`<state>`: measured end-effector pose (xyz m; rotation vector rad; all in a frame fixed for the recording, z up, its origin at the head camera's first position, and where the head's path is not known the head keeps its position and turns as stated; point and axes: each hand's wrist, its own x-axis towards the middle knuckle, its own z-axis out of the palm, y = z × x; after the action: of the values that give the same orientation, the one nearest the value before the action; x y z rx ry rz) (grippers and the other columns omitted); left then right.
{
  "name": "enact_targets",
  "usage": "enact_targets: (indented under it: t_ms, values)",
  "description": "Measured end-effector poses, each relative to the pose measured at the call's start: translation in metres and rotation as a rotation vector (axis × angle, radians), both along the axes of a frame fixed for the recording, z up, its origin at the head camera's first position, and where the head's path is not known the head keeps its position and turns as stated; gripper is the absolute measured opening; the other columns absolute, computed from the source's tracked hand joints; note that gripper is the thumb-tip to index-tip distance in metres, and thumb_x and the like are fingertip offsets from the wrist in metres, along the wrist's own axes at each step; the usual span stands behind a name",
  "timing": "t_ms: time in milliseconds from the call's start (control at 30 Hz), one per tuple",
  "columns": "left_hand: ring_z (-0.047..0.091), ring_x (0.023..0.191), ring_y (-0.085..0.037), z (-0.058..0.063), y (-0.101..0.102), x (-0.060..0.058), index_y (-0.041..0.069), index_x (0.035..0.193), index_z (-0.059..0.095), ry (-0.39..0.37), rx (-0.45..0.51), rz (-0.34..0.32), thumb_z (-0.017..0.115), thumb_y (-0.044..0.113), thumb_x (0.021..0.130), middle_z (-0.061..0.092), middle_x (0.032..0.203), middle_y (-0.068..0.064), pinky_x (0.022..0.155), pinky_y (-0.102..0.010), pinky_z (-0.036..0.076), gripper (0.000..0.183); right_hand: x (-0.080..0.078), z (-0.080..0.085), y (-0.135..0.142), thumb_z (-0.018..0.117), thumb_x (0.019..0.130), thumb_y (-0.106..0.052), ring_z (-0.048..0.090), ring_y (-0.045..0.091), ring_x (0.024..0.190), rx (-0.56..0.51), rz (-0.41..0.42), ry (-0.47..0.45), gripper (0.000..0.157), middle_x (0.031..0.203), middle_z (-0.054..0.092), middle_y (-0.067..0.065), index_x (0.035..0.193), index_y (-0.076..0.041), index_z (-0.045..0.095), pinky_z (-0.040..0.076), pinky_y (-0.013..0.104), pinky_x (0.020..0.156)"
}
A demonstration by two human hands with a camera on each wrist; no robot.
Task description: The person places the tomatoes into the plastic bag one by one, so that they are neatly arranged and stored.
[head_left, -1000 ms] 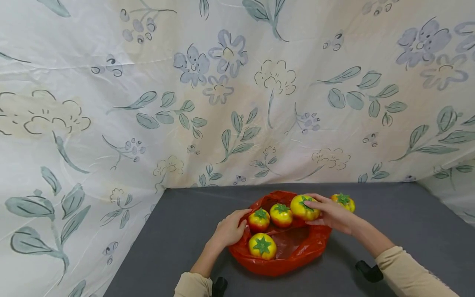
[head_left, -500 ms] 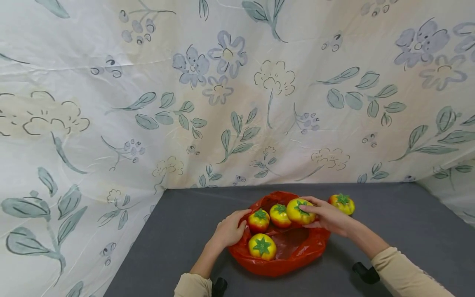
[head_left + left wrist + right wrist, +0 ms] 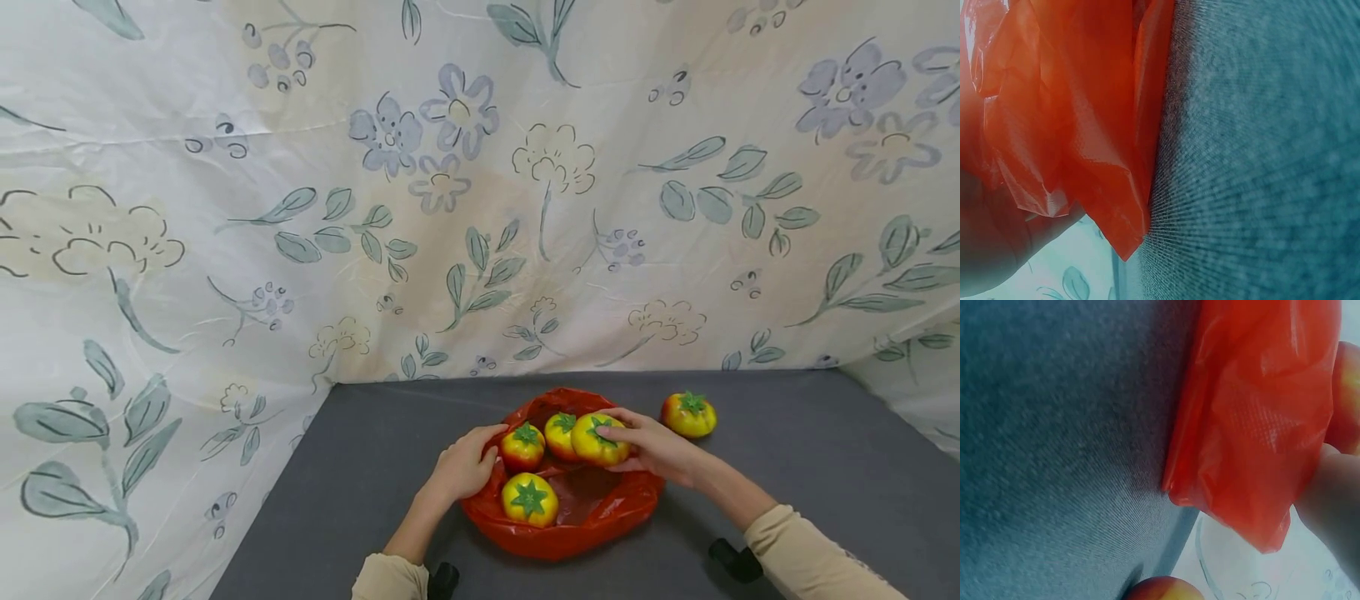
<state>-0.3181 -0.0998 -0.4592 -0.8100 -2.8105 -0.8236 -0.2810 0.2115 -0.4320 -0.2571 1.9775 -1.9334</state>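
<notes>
A red plastic bag (image 3: 555, 542) lies with its mouth spread wide on the grey surface. My left hand (image 3: 463, 463) grips the bag's left rim; in the left wrist view, crinkled red plastic (image 3: 1085, 119) covers most of its fingers. Over the bag's right side, my right hand (image 3: 663, 450) holds a yellow-red tomato (image 3: 598, 440) with a green star-shaped top, thumb on that top. Inside the bag sit a tomato (image 3: 522, 448) by my left fingers, one (image 3: 558, 435) partly behind the held one, and another (image 3: 530, 502) near the front.
Another tomato (image 3: 688, 417) stands on the grey surface (image 3: 810, 467) behind my right hand, outside the bag. A floral cloth (image 3: 480, 283) hangs behind and along the sides. Black straps (image 3: 735, 560) sit at my wrists.
My right hand has carried its tomato a little left and down, further over the bag's opening, uncovering more of the tomato outside. My left hand has stayed at the rim.
</notes>
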Motion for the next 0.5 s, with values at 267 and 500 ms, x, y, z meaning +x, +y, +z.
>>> enact_targets:
  t_ms: [267,500]
  values:
    - [0.055,0.116,-0.027,0.0015,-0.001,-0.0024,0.017,0.134,0.055,0.002,0.011,-0.008,0.058,0.016,0.094,0.057,0.13,-0.007,0.09,-0.056,0.044,0.04,0.0002,-0.0009,-0.0055,0.053,0.098,-0.027,0.053,0.026,0.107,-0.001,0.026,-0.016,0.058,0.129,0.043,0.019,0.142,0.002,0.027,0.047,0.049,0.09]
    - [0.055,0.115,-0.027,0.0009,-0.0024,-0.0045,0.017,0.134,0.056,0.012,0.013,-0.021,0.057,0.016,0.094,0.057,0.129,-0.006,0.09,-0.055,0.045,0.04,0.0004,-0.0015,-0.0093,0.054,0.098,-0.028,0.054,0.027,0.106,0.039,0.035,-0.022,0.06,0.132,0.039,0.022,0.143,0.001,0.027,0.049,0.048,0.088]
